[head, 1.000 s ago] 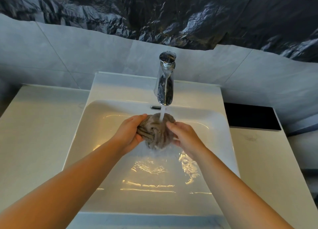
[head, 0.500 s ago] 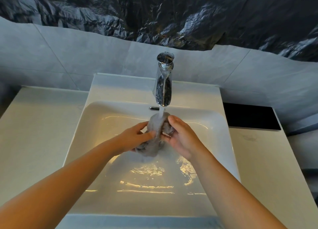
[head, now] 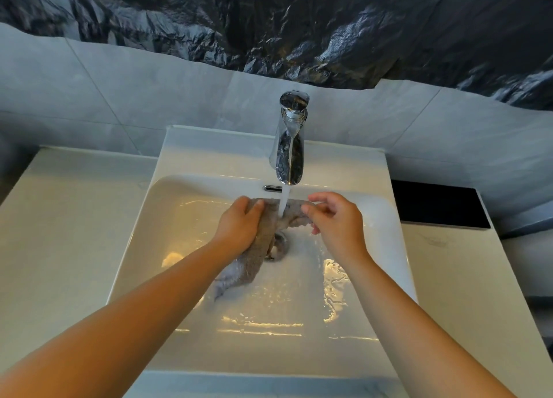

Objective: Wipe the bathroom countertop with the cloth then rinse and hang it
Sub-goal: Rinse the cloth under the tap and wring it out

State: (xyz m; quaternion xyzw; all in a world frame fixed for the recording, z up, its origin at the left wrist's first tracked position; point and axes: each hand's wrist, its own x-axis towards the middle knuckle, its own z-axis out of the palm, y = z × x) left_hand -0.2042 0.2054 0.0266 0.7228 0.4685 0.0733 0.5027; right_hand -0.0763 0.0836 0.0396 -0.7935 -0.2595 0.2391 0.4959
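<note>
While water (head: 283, 206) runs | sink (head: 191, 200): cloth (head: 249, 266) | left hand (head: 239, 230), right hand (head: 338, 221): holding cloth

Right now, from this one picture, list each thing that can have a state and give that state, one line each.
faucet: on, water streaming onto the cloth.
cloth: wet, stretched between both hands, one end trailing into the sink.
left hand: grips the cloth.
right hand: pinches the cloth's other end.
sink: wet, water rippling on its floor.
drain: partly hidden by the cloth; open or plugged, cannot tell.
</note>
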